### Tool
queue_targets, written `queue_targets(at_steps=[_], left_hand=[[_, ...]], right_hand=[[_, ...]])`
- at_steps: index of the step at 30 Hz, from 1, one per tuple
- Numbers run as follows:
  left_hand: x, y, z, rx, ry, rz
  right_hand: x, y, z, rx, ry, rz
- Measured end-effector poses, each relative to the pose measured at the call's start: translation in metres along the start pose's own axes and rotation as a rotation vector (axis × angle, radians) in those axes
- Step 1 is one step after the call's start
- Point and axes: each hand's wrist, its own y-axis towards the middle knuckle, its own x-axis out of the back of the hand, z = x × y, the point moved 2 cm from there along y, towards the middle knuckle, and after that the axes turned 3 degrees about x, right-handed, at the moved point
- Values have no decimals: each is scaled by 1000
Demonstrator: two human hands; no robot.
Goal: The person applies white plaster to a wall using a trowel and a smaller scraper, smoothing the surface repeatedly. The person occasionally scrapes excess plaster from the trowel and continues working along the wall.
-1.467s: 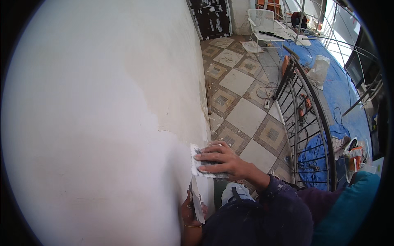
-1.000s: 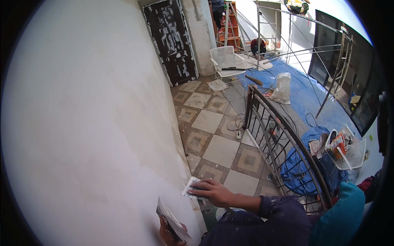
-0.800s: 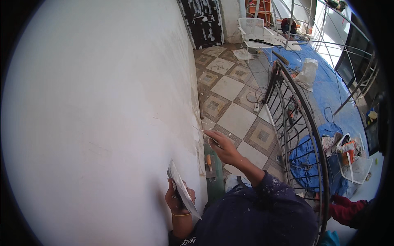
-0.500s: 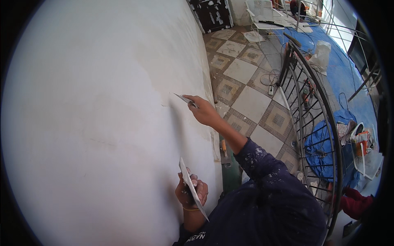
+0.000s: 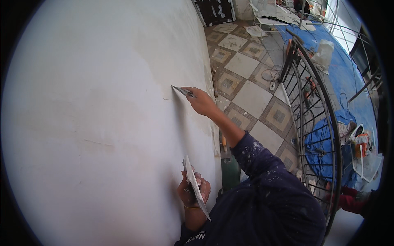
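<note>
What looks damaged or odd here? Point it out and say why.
A thin, crack-like line marks the pale wall, left of the right hand, breaking its surface; damage or coating mark, I cannot tell. The dark door at the top is blotched with white.

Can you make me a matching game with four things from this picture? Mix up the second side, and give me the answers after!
Things:
1. Left hand
2. Door
3. Right hand
4. Railing

What goes with them:
A. Holds a thin grey blade up at the pale wall
B. Curves beside the tiled floor
C. Grips a flat pale plate
D. Dark, blotched with white, at the top of the picture

Right pairs: 1-C, 2-D, 3-A, 4-B
</note>
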Motion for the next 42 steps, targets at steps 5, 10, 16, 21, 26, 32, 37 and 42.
queue_targets(at_steps=[5, 10, 16, 21, 26, 32, 37, 42], left_hand=[[5, -2, 0, 3, 4, -1], [8, 1, 0, 36, -53, 53], [4, 5, -4, 57, -62, 178], [3, 6, -6, 45, -111, 154], [-2, 12, -6, 57, -75, 147], [-3, 15, -1, 90, -104, 137], [-1, 11, -4, 81, -113, 127], [8, 5, -2, 66, -72, 87]], right_hand=[[27, -11, 11, -147, 115, 142], [46, -31, 16, -300, 242, 167], [78, -71, -39, 87, -72, 143], [114, -190, -180, 90, -605, 358], [143, -324, -253, -213, -509, 474], [140, -405, -261, -268, -418, 363], [143, -457, -258, -338, -482, 549], [215, -448, -237, -492, -712, 544]])
